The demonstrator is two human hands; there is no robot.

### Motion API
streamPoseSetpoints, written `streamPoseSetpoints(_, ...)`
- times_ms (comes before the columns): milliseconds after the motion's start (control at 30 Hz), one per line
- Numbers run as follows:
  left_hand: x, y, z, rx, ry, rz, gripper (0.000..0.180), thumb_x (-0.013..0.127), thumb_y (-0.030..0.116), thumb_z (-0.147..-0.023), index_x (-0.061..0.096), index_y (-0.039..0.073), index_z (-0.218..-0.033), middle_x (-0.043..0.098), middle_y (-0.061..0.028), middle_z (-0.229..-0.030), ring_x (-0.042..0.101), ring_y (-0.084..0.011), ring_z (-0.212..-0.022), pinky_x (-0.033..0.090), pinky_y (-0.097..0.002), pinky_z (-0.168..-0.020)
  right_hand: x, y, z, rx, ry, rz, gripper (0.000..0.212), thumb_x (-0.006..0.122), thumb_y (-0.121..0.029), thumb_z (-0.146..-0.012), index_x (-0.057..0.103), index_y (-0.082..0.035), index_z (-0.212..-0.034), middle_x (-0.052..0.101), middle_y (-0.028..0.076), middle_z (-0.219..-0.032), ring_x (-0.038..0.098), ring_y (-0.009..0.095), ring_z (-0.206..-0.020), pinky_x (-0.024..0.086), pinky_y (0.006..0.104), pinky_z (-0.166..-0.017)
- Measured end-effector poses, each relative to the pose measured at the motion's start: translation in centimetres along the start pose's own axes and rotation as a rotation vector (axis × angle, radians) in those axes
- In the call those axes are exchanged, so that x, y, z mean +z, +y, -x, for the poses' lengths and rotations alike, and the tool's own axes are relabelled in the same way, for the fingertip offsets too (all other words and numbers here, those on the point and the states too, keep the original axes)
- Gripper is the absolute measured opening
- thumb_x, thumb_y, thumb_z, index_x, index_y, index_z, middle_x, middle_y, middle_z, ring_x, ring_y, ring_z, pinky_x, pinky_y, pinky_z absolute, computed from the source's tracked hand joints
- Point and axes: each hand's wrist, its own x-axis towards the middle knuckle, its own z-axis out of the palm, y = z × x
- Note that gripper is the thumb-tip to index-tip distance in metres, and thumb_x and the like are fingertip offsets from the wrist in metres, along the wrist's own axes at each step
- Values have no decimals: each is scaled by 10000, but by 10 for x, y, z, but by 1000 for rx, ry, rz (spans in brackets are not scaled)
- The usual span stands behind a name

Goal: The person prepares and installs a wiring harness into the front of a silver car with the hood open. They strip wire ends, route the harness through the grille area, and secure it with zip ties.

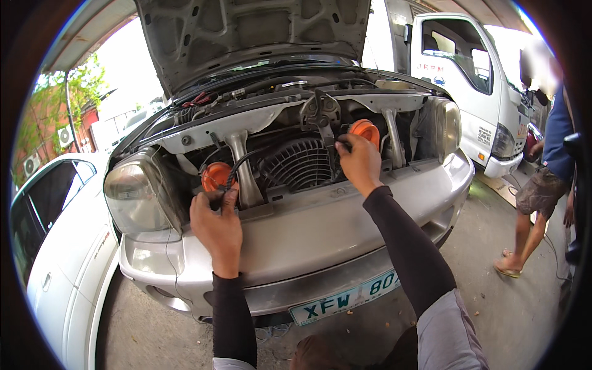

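Observation:
My left hand (217,228) is closed in a pinch on a black wire (237,165), just below an orange-red disc-shaped car horn (217,177). The wire arcs up from my fingers past a silver upright brace (240,161). My right hand (361,161) is also closed, its fingers pinching a small dark piece beside a second orange-red horn (366,131); I cannot make out what that piece is. Between my hands lies the black ribbed fan shroud (301,163), with the hood latch (320,111) above it.
A silver bumper (314,231) crosses in front of me, with a cloudy headlight (139,192) at its left. The raised hood (253,31) hangs overhead. A white car (68,259) stands at left, a white truck (462,80) at right. A person in shorts (542,191) stands at far right.

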Motion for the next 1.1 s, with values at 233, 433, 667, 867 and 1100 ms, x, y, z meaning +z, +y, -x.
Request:
streamPoseSetpoints(233, 15, 0, 1, 92, 23, 29, 301, 891, 233, -825, 657, 50, -874, 670, -107, -891, 646, -350, -893, 491, -468, -783, -9, -43, 23, -109, 134, -313, 188, 730, -133, -945, 761, -47, -1109, 773, 159, -1060, 742, 370, -995, 573, 449, -889)
streamPoseSetpoints(433, 17, 2, 13, 191, -3, 98, 259, 877, 196, -842, 661, 56, -872, 658, -82, -834, 644, -317, -799, 500, -442, -689, 10, -123, 44, -456, -310, -596, 324, 681, -93, -950, 749, -163, -1258, 675, 105, -1365, 633, 360, -1261, 526, 434, -1036)
streamPoseSetpoints(667, 6, -4, 13, 222, 65, 140, 221, 860, 142, -856, 656, 61, -880, 640, -63, -850, 618, -294, -785, 499, -430, -690, 25, -126, 26, -801, -320, -149, 255, 695, -206, -963, 756, -154, -1205, 719, 40, -1216, 621, 303, -1251, 446, 449, -1092)
streamPoseSetpoints(867, 0, -10, -16, 209, 241, 227, 159, 816, 148, -899, 724, 55, -990, 667, -82, -911, 627, -288, -853, 492, -410, -758, 44, -141, 17, -490, -46, -319, 202, 703, -162, -962, 741, -79, -1142, 705, 103, -1039, 679, 331, -999, 542, 458, -897)
streamPoseSetpoints(1100, 0, -28, -83, 213, -93, 101, 159, 756, 191, -908, 805, 63, -988, 759, -121, -943, 678, -337, -933, 519, -423, -865, 43, -147, -18, -525, -216, 185, 200, 698, -73, -880, 759, 6, -1053, 712, 221, -1012, 683, 406, -1000, 553, 478, -928)
